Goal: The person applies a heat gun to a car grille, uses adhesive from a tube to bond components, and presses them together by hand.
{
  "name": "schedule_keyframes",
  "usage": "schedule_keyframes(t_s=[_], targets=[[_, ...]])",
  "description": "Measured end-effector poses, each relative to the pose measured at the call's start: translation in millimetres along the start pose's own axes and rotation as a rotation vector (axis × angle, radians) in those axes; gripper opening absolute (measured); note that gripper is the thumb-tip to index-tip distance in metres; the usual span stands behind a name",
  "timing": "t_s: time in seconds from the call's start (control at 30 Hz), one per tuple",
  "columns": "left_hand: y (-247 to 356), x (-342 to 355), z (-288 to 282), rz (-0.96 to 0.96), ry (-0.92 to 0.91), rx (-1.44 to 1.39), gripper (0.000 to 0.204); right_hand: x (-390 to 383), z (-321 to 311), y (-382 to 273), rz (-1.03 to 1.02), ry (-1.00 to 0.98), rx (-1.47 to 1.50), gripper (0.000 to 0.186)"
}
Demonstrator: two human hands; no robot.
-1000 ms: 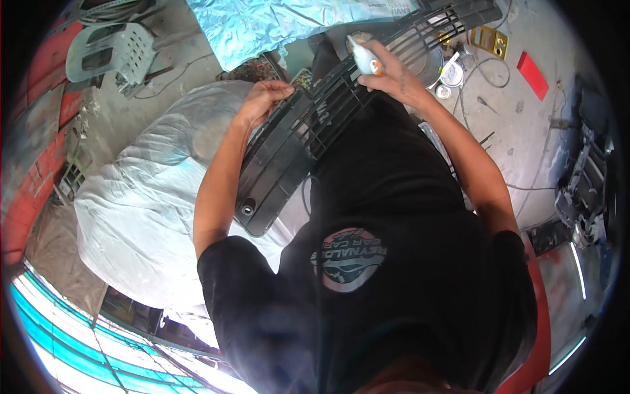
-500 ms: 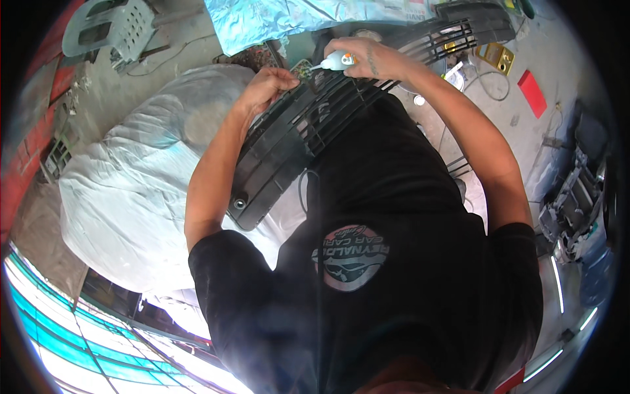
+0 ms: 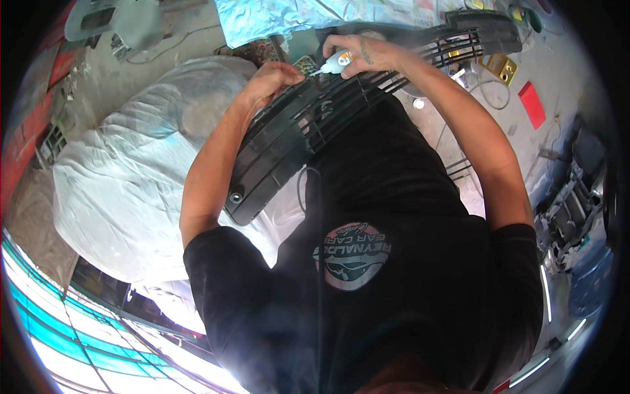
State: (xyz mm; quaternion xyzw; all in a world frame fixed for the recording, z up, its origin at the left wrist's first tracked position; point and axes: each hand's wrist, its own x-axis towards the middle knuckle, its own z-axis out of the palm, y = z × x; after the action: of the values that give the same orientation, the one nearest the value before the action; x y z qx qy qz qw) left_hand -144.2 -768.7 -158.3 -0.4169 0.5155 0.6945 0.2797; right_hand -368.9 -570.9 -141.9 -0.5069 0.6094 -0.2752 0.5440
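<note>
A long black slatted car grille [image 3: 272, 154] of plastic lies aslant across my lap, running from the lower left to the far right. My left hand [image 3: 270, 84] is closed at its far edge, thumb and fingertips pinched on the rim. In my right hand [image 3: 367, 55] is a small white squeeze bottle [image 3: 337, 62] with an orange mark, likely glue. The bottle is tilted, and its thin nozzle points down at the grille edge close beside my left fingertips. What lies under those fingertips is too small to make out.
A white cloth cover [image 3: 125, 177] drapes a bulky shape at my left. Blue plastic sheeting [image 3: 282, 20] spreads at the far side, near a pale plastic chair [image 3: 134, 23]. On the floor at right are a yellow case [image 3: 499, 67], a red sheet [image 3: 532, 105] and dark car parts [image 3: 571, 210].
My right hand has tipped the bottle more steeply, its nozzle now lower and nearer the grille edge. My left hand stays pinched at about the same place. The whole view has shifted slightly.
</note>
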Motion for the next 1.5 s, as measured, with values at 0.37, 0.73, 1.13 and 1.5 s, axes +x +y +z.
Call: schedule_keyframes(t_s=[0.37, 0.73, 1.13, 1.5], targets=[[6, -3, -1, -0.017, -0.038, -0.010, 0.009, 4, -8, 1, 0.023, -0.027, 0.039, 0.052], [0, 6, -5, -0.012, -0.041, -0.040, 0.010, 8, 7, 4, -0.054, 0.020, 0.176, 0.047], [-10, 13, -5, -0.005, -0.038, -0.095, 0.004, 4, 3, -6, 0.013, -0.007, 0.082, 0.043], [-10, 12, -4, 0.010, -0.027, -0.106, 0.004, 2, 8, -6, 0.044, 0.018, 0.072, 0.042]])
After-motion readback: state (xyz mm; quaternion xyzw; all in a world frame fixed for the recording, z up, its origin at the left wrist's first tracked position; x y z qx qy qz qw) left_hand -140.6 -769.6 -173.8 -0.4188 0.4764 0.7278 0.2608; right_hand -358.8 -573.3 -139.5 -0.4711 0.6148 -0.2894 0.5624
